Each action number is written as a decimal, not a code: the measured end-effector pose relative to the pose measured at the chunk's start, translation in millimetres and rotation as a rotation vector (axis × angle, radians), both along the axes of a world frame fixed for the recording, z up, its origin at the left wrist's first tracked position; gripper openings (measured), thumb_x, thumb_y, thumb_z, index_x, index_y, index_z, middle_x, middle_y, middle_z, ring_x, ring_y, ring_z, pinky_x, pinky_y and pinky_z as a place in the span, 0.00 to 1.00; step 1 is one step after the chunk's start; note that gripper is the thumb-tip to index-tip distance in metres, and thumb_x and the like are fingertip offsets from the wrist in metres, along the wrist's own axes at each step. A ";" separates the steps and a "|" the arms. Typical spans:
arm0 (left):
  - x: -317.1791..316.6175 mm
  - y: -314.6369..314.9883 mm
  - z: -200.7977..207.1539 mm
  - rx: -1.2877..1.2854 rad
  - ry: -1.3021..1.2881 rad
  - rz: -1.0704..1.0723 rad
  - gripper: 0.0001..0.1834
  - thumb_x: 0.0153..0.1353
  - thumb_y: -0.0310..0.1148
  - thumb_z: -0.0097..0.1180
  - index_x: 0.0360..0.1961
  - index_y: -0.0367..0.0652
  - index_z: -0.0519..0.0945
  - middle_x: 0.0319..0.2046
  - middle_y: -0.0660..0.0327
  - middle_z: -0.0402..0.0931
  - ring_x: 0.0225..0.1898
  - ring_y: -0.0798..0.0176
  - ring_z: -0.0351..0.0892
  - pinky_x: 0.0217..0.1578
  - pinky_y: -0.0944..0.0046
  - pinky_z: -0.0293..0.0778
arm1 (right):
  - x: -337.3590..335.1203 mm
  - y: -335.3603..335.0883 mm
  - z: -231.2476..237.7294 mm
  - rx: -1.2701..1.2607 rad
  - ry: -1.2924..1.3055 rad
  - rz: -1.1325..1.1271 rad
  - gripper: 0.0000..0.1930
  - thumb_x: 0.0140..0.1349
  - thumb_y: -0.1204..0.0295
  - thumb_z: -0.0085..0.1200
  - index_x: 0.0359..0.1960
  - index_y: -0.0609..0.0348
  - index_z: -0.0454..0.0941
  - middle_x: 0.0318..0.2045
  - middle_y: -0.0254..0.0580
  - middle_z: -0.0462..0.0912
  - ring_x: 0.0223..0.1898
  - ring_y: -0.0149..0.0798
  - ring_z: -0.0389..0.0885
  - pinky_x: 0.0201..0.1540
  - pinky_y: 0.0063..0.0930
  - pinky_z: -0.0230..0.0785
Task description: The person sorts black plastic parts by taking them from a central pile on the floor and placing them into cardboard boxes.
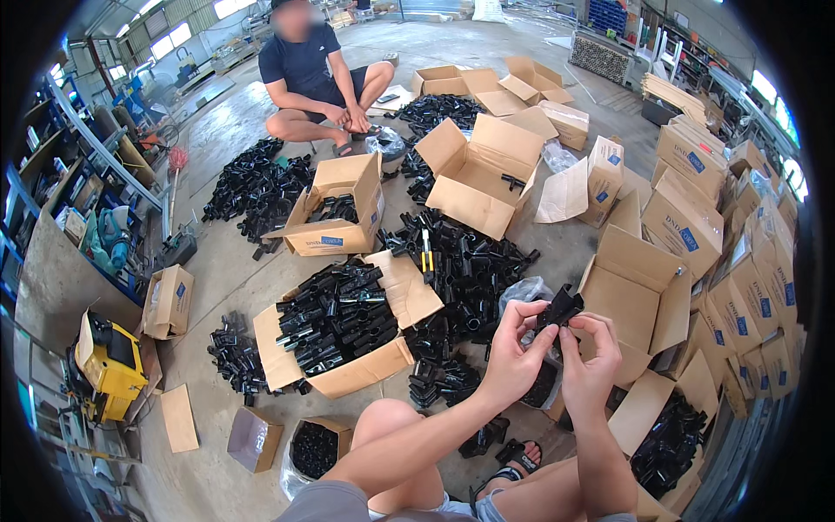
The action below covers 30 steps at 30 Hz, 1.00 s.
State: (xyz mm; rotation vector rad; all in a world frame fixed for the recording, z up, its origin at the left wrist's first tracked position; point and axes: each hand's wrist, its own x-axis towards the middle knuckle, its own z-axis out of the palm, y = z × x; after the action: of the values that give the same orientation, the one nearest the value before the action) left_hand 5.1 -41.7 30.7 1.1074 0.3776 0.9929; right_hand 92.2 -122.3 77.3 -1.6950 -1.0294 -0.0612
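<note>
Up in front of me, my left hand [520, 348] and my right hand [591, 355] are both closed on a black tubular plastic part [562, 308]. Its open round end points up and to the right, and the thumbs of both hands press at its lower end. Anything small between the fingertips is hidden. Below and left of the hands lies a heap of similar black parts [474, 283], with a yellow-handled tool [427, 255] on top. A see-through plastic bag [524, 291] lies just behind my left hand.
An open carton [398, 364] full of black tubes stands before me; a small box [344, 424] holds small black pieces. At right are an open carton [622, 296] and stacked closed cartons [696, 226]. Across from me another person [304, 78] sits handling something near a plastic bag.
</note>
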 end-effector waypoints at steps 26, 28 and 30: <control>3.3 -2.4 0.3 -0.019 -0.021 -0.018 0.16 0.68 0.19 0.60 0.54 0.40 0.72 0.54 0.59 0.74 0.57 0.66 0.75 0.62 0.59 0.69 | 10.7 -1.0 -18.9 -0.001 0.104 0.063 0.06 0.65 0.76 0.59 0.40 0.66 0.78 0.46 0.53 0.82 0.51 0.51 0.82 0.56 0.40 0.71; 2.1 -1.5 -1.6 -0.052 -0.012 -0.039 0.16 0.68 0.19 0.60 0.54 0.40 0.72 0.54 0.59 0.74 0.57 0.66 0.75 0.62 0.59 0.68 | 8.2 -2.0 -15.9 -0.089 0.075 0.024 0.06 0.65 0.76 0.60 0.40 0.66 0.78 0.46 0.54 0.83 0.51 0.52 0.82 0.57 0.40 0.71; 1.0 -1.5 -2.4 -0.006 0.005 -0.011 0.16 0.68 0.19 0.60 0.54 0.40 0.72 0.54 0.58 0.74 0.57 0.66 0.75 0.62 0.60 0.69 | 3.1 -0.2 -12.8 -0.079 0.043 0.002 0.06 0.65 0.76 0.60 0.40 0.66 0.77 0.46 0.54 0.83 0.51 0.52 0.82 0.56 0.40 0.71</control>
State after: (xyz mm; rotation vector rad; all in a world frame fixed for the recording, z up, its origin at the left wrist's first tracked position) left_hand 6.2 -43.2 28.3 1.1057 0.3778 0.9794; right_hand 95.3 -122.5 64.5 -1.7592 -1.0132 0.0182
